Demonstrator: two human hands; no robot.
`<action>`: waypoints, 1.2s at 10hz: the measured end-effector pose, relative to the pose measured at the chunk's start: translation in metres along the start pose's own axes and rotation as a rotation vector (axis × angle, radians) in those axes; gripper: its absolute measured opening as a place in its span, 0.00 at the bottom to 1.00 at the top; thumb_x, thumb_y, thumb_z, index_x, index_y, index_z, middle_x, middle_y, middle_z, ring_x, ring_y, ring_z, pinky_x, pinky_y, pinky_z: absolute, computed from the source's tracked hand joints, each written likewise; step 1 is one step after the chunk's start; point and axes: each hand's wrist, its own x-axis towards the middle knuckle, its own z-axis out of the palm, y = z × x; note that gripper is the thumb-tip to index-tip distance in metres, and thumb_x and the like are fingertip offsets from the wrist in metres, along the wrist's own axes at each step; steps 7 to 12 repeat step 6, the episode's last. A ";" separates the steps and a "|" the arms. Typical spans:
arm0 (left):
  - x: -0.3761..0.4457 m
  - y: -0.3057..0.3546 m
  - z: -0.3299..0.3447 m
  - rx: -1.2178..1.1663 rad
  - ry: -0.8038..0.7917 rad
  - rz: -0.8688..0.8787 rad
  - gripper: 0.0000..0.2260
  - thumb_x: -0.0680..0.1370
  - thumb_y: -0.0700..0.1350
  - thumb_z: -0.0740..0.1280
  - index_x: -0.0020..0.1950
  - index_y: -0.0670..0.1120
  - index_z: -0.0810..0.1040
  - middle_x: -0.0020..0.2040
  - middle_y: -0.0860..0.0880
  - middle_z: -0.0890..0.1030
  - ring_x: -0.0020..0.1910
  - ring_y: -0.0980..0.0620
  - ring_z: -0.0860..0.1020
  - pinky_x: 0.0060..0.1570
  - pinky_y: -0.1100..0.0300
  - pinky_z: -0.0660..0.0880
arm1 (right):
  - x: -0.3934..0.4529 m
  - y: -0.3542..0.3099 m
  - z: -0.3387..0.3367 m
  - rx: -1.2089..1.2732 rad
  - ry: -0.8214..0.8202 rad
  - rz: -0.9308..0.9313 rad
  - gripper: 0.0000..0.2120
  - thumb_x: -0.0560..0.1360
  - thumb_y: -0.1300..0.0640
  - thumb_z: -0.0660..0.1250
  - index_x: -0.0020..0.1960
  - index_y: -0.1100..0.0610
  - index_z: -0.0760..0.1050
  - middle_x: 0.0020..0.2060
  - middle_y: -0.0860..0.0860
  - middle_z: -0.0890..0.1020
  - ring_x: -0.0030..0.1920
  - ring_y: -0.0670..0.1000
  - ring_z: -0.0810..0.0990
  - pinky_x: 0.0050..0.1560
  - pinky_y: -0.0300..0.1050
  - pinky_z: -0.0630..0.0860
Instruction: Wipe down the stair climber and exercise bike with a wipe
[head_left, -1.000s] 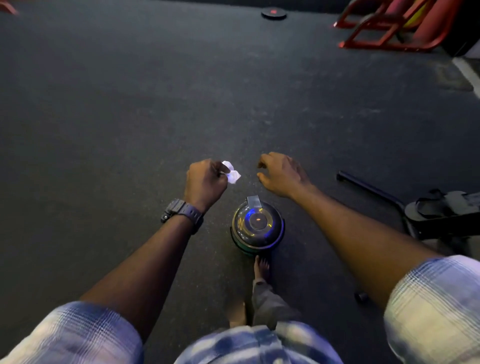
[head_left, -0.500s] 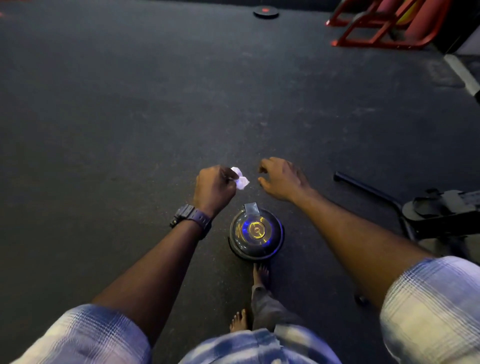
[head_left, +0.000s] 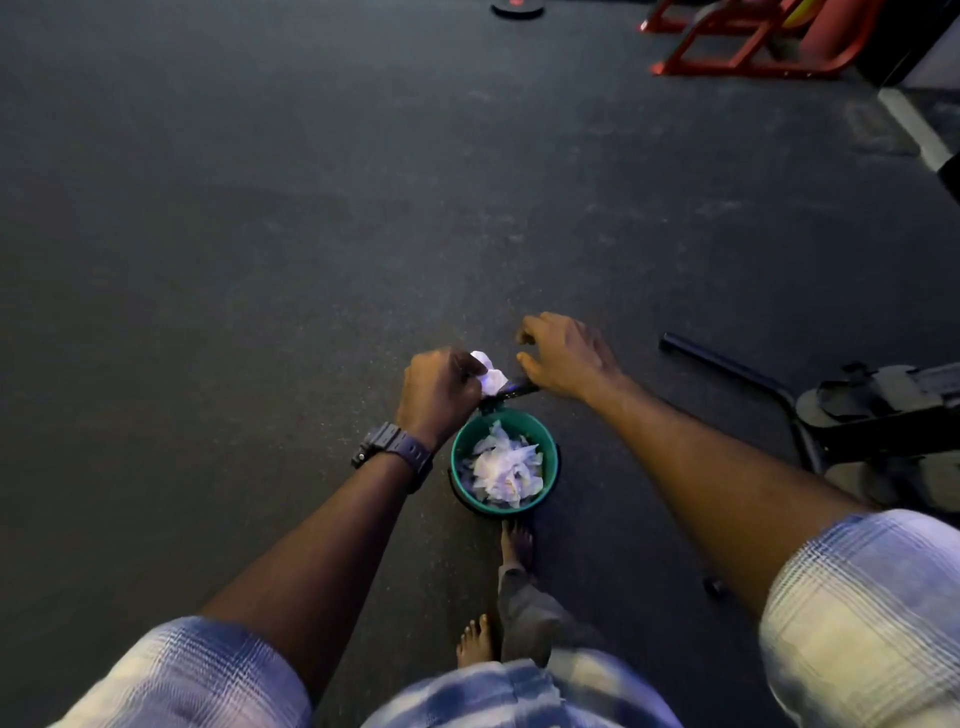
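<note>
Head view: at frame centre, the left hand (head_left: 441, 392) pinches a crumpled wipe (head_left: 490, 375) above the green bin (head_left: 549, 451), whose lid (head_left: 511, 391) stands raised. Just right, the right hand (head_left: 563, 358) hovers, fingers loosely curled, holding nothing.

I am seeing the bin's lid (head_left: 511, 391) mostly hidden behind my left hand (head_left: 441, 392) and the wipe (head_left: 491, 376). The exercise machine (head_left: 883, 415) is running off the right edge, and my sleeves (head_left: 857, 613) are blurring.
</note>
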 end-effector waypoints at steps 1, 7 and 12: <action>0.000 -0.016 0.030 0.007 -0.056 -0.063 0.08 0.72 0.45 0.71 0.49 0.47 0.87 0.46 0.42 0.86 0.47 0.42 0.83 0.42 0.57 0.73 | -0.001 0.012 0.014 0.026 -0.016 0.031 0.12 0.76 0.51 0.68 0.58 0.54 0.78 0.55 0.54 0.81 0.55 0.58 0.80 0.51 0.50 0.77; 0.021 -0.174 0.303 -0.147 -0.362 -0.412 0.08 0.73 0.38 0.72 0.50 0.47 0.86 0.48 0.45 0.86 0.49 0.47 0.83 0.43 0.65 0.70 | -0.018 0.141 0.206 0.199 -0.097 0.246 0.10 0.73 0.51 0.70 0.52 0.52 0.78 0.49 0.54 0.81 0.49 0.59 0.81 0.49 0.56 0.79; 0.021 -0.174 0.303 -0.147 -0.362 -0.412 0.08 0.73 0.38 0.72 0.50 0.47 0.86 0.48 0.45 0.86 0.49 0.47 0.83 0.43 0.65 0.70 | -0.018 0.141 0.206 0.199 -0.097 0.246 0.10 0.73 0.51 0.70 0.52 0.52 0.78 0.49 0.54 0.81 0.49 0.59 0.81 0.49 0.56 0.79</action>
